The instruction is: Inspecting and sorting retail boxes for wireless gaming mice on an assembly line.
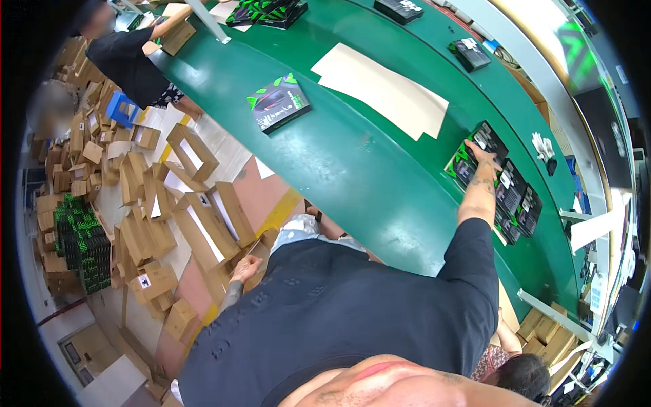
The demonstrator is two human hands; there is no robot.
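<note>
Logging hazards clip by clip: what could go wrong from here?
The right hand is on a group of closely packed black boxes; moving one might disturb its neighbours. The lone box lies near the edge of the green table, so a bump could knock it off. The left hand hangs low near brown cartons and might catch one.

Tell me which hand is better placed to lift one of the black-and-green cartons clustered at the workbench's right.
Probably the right hand: it's touching those black-and-green cartons. The left hand is down off the workbench, near brown cardboard boxes.
</note>
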